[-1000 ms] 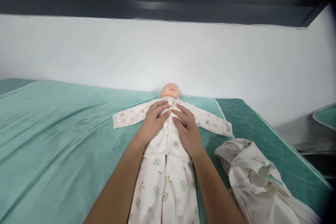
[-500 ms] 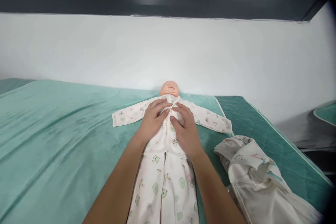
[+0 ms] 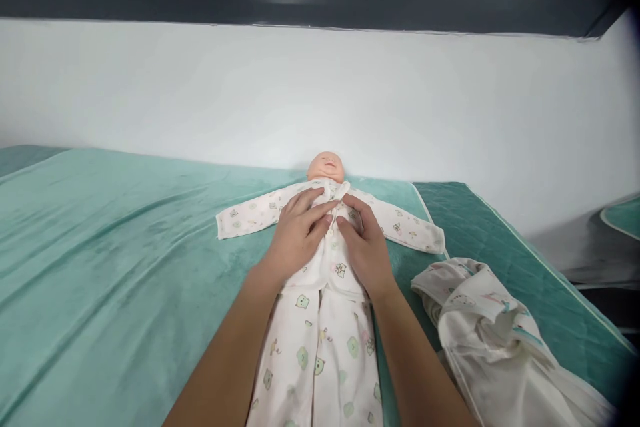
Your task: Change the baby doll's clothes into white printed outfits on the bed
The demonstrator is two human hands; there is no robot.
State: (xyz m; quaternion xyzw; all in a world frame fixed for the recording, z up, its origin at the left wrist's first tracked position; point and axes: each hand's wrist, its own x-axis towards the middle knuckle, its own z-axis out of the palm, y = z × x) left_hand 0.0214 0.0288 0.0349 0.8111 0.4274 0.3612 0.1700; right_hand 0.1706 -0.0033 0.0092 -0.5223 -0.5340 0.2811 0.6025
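A doll (image 3: 325, 166) is laid on its back on a green blanket (image 3: 115, 260), its head toward the white wall (image 3: 320, 93) and its sleeves spread out to both sides. It is dressed in a white printed top (image 3: 260, 212) and matching trousers (image 3: 320, 353). Both hands are rested on the chest of the top, side by side at the front opening. The left hand (image 3: 297, 237) is laid palm down with its fingers extended and slightly spread, the fingertips pressed onto the fabric just below the collar; nothing is seen clasped in it. The right hand (image 3: 365, 247) is laid beside it, its fingers gently curved and its fingertips set against the closure line; whether an edge of cloth is pinched beneath them cannot be told. The two hands are nearly touching at the fingertips. To the right of the doll, a crumpled white garment (image 3: 487, 337) is lying on a darker quilted pad (image 3: 480, 227). A dark window frame (image 3: 320, 0) is seen above the wall.
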